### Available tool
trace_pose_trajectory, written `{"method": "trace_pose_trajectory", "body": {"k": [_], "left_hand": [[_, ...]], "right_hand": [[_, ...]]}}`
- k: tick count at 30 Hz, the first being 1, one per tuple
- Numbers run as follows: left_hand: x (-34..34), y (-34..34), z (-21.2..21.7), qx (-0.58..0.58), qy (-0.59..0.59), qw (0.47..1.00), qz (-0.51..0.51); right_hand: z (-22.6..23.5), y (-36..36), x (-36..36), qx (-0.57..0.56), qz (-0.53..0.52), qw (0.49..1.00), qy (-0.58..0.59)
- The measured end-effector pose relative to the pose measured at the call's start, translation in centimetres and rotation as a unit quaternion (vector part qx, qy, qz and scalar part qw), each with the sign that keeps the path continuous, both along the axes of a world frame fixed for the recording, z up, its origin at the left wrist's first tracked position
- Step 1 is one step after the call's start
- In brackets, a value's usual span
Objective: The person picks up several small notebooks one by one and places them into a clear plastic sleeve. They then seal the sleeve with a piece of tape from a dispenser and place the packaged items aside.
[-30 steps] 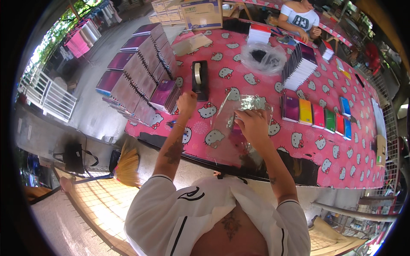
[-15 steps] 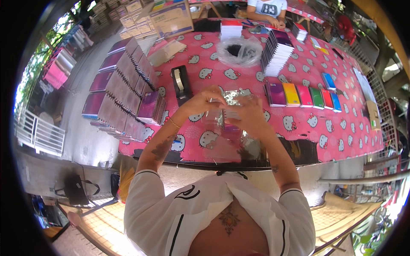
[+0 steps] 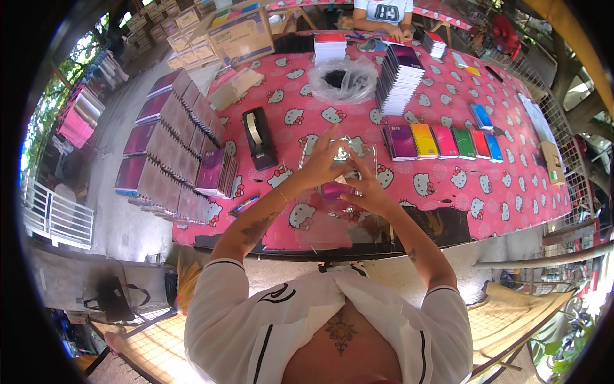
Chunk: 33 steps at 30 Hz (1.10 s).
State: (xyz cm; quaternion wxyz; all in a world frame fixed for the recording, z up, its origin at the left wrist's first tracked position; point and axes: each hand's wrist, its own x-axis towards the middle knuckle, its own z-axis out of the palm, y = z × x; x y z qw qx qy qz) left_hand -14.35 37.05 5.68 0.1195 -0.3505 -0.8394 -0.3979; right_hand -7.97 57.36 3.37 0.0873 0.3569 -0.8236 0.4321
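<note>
In front of me on the table, a purple notebook (image 3: 334, 191) lies in a sheet or bag of clear, shiny plastic (image 3: 348, 144). My left hand (image 3: 325, 165) reaches over its far part, the fingertips closed on the plastic, one finger pointing away from me. From the right, my right hand (image 3: 367, 189) has its thumb and fingers bent around the notebook's right side. The two hands' fingertips nearly meet, and they hide part of the notebook. Left of my hands stands a black tape dispenser (image 3: 259, 137) with a roll of tape.
Tall stacks of spiral notebooks (image 3: 169, 137) line the left side. A row of coloured notebooks (image 3: 441, 142) lies right, near a tall notebook stack (image 3: 400, 80). Beyond sit a clear plastic bundle (image 3: 343, 81) and a cardboard box (image 3: 242, 37). A person (image 3: 384, 16) sits across the table.
My left hand has gone from pinching above the plastic to lying lower over it. My right hand has come down and nearer, around the purple notebook. The whole view has shifted slightly.
</note>
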Motion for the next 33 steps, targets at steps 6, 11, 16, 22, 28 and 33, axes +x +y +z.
{"method": "trace_pose_trajectory", "body": {"k": [6, 11, 16, 22, 28, 33], "left_hand": [[-0.7, -3.5, -1.1, 0.214, -0.414, 0.881, -0.089], [-1.2, -4.5, -2.2, 0.104, -0.485, 0.862, -0.107], [3.2, -3.9, 1.5, -0.089, -0.023, 0.995, -0.043], [5.2, -3.4, 1.5, -0.12, 0.01, 0.992, -0.026], [3.1, -1.4, 4.4, -0.114, -0.22, 0.968, 0.028], [1.5, -1.4, 1.4, -0.102, 0.009, 0.991, 0.086]], "right_hand": [[1.0, -1.7, -1.9, -0.246, -0.107, 0.935, -0.234], [0.7, -0.7, -5.7, -0.139, -0.01, 0.941, -0.31], [3.7, 0.8, -1.4, -0.003, -0.026, 1.0, 0.016], [2.6, 0.0, -0.5, 0.047, -0.057, 0.993, 0.097], [3.1, -0.6, -2.5, 0.062, -0.083, 0.994, -0.018], [4.6, -2.0, -2.8, 0.161, -0.199, 0.953, 0.163]]}}
